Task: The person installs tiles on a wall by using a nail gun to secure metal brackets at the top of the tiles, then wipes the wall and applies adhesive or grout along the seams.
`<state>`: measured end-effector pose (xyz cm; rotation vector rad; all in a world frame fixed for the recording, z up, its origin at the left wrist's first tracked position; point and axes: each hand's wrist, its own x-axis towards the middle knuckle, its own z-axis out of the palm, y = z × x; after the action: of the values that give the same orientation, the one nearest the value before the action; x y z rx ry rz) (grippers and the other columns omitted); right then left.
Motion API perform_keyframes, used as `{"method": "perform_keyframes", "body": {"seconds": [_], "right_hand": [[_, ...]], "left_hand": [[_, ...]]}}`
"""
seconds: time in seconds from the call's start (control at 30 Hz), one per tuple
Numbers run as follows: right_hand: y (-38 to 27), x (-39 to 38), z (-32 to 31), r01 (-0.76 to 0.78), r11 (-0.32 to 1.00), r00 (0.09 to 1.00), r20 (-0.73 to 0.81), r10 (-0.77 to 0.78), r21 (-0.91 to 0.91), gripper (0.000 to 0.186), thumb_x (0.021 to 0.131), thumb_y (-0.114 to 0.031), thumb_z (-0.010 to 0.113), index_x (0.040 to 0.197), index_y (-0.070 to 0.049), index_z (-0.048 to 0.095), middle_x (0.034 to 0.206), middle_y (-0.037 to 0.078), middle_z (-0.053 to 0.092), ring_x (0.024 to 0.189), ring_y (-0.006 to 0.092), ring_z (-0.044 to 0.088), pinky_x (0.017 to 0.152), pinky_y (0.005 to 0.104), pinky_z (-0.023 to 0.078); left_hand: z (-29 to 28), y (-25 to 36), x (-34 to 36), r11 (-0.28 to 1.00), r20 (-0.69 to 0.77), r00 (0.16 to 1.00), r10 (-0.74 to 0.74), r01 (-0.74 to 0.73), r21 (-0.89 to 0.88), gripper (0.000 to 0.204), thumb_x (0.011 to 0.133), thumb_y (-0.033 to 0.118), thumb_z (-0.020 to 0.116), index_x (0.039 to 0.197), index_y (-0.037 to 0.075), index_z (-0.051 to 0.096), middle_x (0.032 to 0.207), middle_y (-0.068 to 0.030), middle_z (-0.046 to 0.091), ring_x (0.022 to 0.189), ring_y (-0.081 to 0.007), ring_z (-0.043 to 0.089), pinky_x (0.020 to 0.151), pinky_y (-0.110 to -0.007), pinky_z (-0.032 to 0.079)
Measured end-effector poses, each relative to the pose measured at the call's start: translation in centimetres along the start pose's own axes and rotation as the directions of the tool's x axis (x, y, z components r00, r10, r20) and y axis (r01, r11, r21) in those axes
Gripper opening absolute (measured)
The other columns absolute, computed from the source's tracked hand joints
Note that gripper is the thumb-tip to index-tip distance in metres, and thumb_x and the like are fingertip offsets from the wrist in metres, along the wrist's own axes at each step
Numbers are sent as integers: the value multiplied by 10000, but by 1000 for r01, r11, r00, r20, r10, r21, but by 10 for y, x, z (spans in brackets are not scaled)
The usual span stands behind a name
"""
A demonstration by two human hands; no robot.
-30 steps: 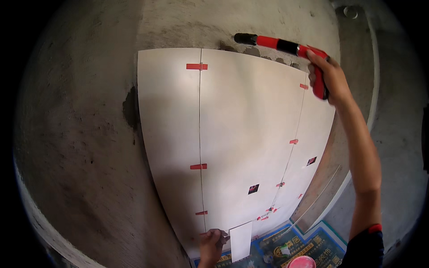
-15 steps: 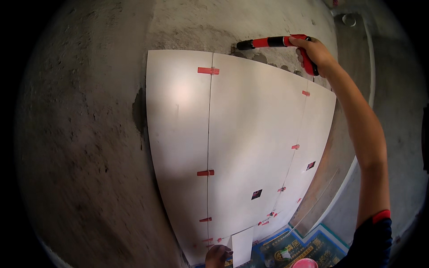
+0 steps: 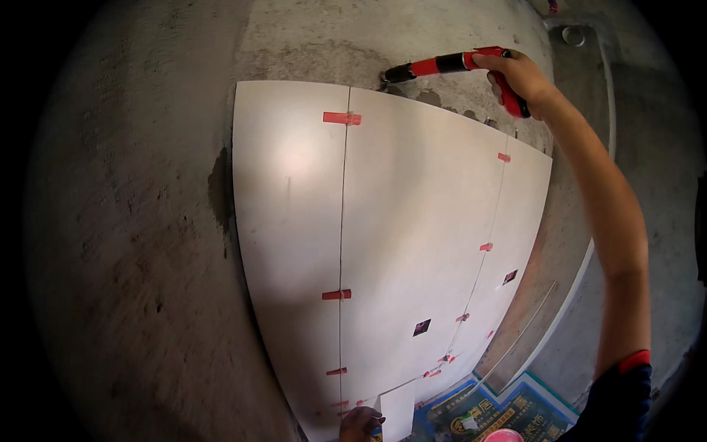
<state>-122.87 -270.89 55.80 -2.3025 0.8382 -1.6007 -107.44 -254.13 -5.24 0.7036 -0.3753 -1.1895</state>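
My right hand [image 3: 512, 81] grips a red and black gun-shaped tool [image 3: 448, 64] high on the right, its dark tip [image 3: 394, 74] against the rough wall just above the top edge of white wall tiles [image 3: 412, 191]. Red levelling wedges [image 3: 335, 295] sit along the tile seams, and two dark square openings [image 3: 421, 327] show low on the tiles. Down at the bottom, my left hand [image 3: 359, 423] is closed beside a narrow white tile piece [image 3: 398, 409]; what its fingers hold is too hidden to tell.
Rough concrete walls [image 3: 132, 221] flank the tiles. At right are a round pipe opening [image 3: 573, 35] and a thin white conduit [image 3: 515, 335]. Below lie a printed protective floor sheet [image 3: 530, 420] and a pink bucket [image 3: 503, 435] at the lower edge.
The tool has moved slightly left and down onto the wall above the tiles, levelling out from its earlier slant. My left hand has dropped lower in the picture.
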Motion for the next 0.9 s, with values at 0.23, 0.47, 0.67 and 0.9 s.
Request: {"method": "perform_keyframes", "body": {"seconds": [0.23, 0.47, 0.67, 0.9], "right_hand": [[-22, 1, 4, 143, 962, 990, 54, -134, -234, 316, 845, -352, 655, 882, -48, 577, 598, 8, 519, 483, 103, 486, 447, 266, 397], [-47, -5, 10, 118, 972, 983, 164, -85, -205, 236, 859, -244, 624, 966, -34, 641, 619, 70, 557, 462, 175, 508, 456, 326, 445], [-41, -14, 14, 164, 963, 970, 210, -119, -212, 242, 865, -227, 592, 898, 7, 641, 597, 81, 557, 472, 190, 523, 453, 342, 430], [-46, -17, -14, 286, 929, 933, 288, -214, -236, 230, 856, -201, 570, 879, 16, 645, 590, 94, 562, 471, 202, 523, 455, 361, 413]], "left_hand": [[11, -2, 17, 998, -23, 998, -66, 67, 8, 76, 923, 50, 543, 939, 15, 609, 848, -72, 642, 709, -150, 605, 684, -272, 533], [75, 34, 62, 897, 97, 938, 333, -347, 275, 171, 882, 126, 642, 937, -35, 622, 851, -87, 644, 792, -147, 602, 739, -272, 480], [285, 225, 117, -268, 510, -32, 860, -878, 396, 328, 793, 105, 712, 1080, -8, 603, 968, -182, 637, 887, -319, 630, 804, -374, 488], [508, 392, 115, -568, 784, -102, 613, -746, 347, 608, 800, 184, 674, 1358, 111, 444, 1212, -229, 591, 1075, -307, 610, 913, -372, 475]]}}
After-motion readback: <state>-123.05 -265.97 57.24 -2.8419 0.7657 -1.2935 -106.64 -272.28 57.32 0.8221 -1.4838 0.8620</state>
